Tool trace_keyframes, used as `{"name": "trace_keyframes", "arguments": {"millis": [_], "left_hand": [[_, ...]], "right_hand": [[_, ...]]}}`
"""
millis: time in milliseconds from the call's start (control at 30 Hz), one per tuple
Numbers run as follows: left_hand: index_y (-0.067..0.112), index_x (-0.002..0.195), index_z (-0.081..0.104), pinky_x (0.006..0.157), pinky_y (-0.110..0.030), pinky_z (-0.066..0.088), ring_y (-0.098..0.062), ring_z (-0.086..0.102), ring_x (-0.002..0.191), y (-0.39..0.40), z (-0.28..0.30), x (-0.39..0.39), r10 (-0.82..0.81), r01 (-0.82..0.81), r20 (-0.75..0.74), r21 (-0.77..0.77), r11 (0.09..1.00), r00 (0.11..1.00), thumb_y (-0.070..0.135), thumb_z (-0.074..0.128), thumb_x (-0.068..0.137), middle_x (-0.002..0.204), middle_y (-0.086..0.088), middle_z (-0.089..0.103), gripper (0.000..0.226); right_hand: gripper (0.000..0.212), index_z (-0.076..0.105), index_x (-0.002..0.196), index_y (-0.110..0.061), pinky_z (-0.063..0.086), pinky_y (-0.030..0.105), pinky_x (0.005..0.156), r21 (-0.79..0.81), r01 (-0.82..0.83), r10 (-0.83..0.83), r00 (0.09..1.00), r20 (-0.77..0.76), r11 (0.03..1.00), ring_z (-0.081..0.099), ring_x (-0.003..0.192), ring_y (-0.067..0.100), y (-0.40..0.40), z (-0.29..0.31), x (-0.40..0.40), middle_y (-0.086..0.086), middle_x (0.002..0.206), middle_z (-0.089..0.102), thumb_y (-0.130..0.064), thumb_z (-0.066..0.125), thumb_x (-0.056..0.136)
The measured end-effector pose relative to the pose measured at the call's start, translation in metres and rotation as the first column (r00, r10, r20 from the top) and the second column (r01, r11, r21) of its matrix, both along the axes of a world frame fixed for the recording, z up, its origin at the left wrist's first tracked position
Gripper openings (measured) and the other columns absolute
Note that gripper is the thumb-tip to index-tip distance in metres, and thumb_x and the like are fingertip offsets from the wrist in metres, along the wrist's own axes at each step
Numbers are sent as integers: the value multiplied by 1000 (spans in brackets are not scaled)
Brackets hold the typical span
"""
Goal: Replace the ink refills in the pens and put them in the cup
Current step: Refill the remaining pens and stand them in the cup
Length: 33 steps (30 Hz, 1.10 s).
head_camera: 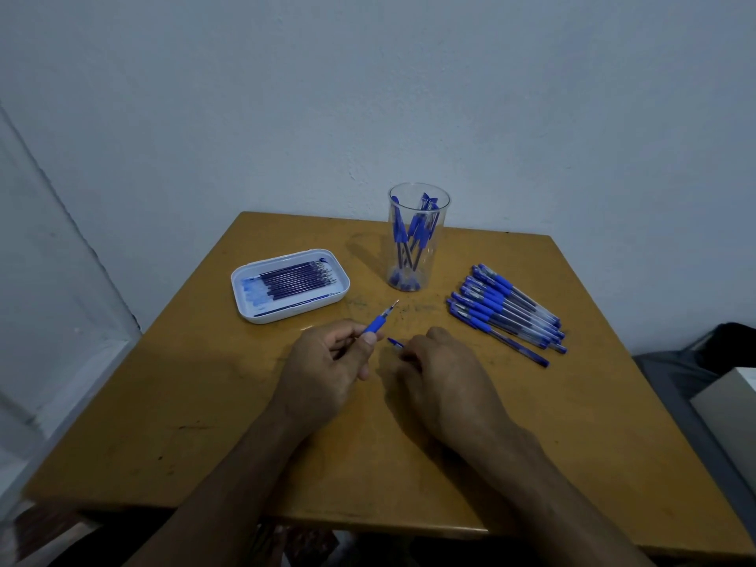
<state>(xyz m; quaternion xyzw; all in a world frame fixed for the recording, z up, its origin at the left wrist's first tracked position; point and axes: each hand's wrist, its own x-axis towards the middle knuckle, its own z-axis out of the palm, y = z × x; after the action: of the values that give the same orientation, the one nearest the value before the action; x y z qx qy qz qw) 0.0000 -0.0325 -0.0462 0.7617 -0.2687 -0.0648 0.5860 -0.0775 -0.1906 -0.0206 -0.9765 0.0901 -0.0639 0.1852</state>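
Two hands low over a wooden table (532, 423): left hand (327, 370) pinching a pen (380, 321) by its blue grip, right hand (437, 370) curled round a small blue piece (394, 342), likely the cap. Long axis diagonal, tip aimed up-right toward the clear cup (417, 239). Risk, as a judgement: bare tip smearing ink on fingers, or slipping loose from so light a pinch.

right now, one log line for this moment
left hand grips pen | right hand holds cap | cup part filled
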Motion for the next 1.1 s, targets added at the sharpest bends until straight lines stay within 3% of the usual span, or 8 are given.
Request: {"name": "trace_keyframes", "arguments": {"millis": [100, 200, 467, 633, 800, 967, 1033, 1100], "left_hand": [[20, 109, 74, 56, -17, 42, -4, 54, 56, 0, 2, -2, -58, 59, 13, -42, 997, 998, 27, 57, 102, 64, -2, 64, 20], [23, 113, 73, 57, -18, 44, -6, 56, 58, -1, 2, -5, -88, 89, 17, -53, 995, 996, 32, 58, 99, 65, -3, 64, 22], [25, 108, 74, 59, -23, 49, -12, 59, 61, -5, 0, -8, -103, 103, 1, -35, 994, 995, 40, 60, 94, 66, -5, 64, 24], [24, 105, 76, 56, -20, 48, -7, 57, 58, -5, -2, -8, -89, 89, -16, -16, 996, 996, 43, 61, 91, 63, 0, 63, 28], [25, 106, 75, 56, -24, 49, -8, 56, 59, -4, 0, -7, -95, 95, 4, 29, 995, 995, 43, 60, 92, 65, -3, 64, 27], [26, 103, 76, 58, -36, 48, -10, 53, 57, 5, 2, 0, -48, 45, 28, 101, 994, 998, 49, 57, 90, 65, -8, 62, 32], [27, 101, 75, 60, -41, 49, -11, 53, 57, 7, 2, 3, -22, 17, 34, 120, 993, 999, 54, 55, 88, 65, -8, 63, 35], [28, 100, 75, 59, -40, 49, -11, 53, 57, 7, 1, 4, -9, 4, 43, 123, 992, 999, 55, 55, 88, 65, -7, 63, 35]], "right_hand": [[14, 69, 104, -32, 45, 17, 68, 392, 26, -128, 963, 236, 920, 59, 81, 2, -3, 6, -1, -13, 94, 65, -32, 55, 103], [18, 74, 99, -30, 41, 20, 45, 811, -44, -219, 953, 209, 584, 55, 53, 7, -3, 13, -4, 1, 85, 72, -30, 57, 103], [17, 74, 101, -12, 39, 26, 38, 890, -70, -326, 915, 237, 451, 53, 52, 20, -2, 10, -4, 14, 86, 72, -23, 60, 101], [18, 62, 112, -2, 52, 27, 45, 966, -128, -366, 908, 205, 223, 65, 65, 18, -7, 16, -2, 14, 97, 75, -16, 55, 103], [14, 67, 106, -6, 56, 30, 61, 949, -111, -367, 904, 219, 294, 67, 79, 17, -7, 11, -1, 12, 96, 73, -1, 57, 99], [18, 66, 114, -8, 54, 28, 56, 971, -109, -594, 774, 218, 214, 64, 72, 17, -34, 30, -2, 6, 81, 68, -8, 50, 105], [18, 71, 106, -12, 52, 28, 52, 930, 43, -592, 782, 195, 364, 60, 65, 13, -43, 32, -9, 0, 73, 65, -10, 53, 105], [19, 75, 92, -16, 57, 37, 56, 698, 258, -479, 867, 138, 668, 63, 63, 16, -52, 26, -15, 0, 71, 68, -15, 59, 102]]}}
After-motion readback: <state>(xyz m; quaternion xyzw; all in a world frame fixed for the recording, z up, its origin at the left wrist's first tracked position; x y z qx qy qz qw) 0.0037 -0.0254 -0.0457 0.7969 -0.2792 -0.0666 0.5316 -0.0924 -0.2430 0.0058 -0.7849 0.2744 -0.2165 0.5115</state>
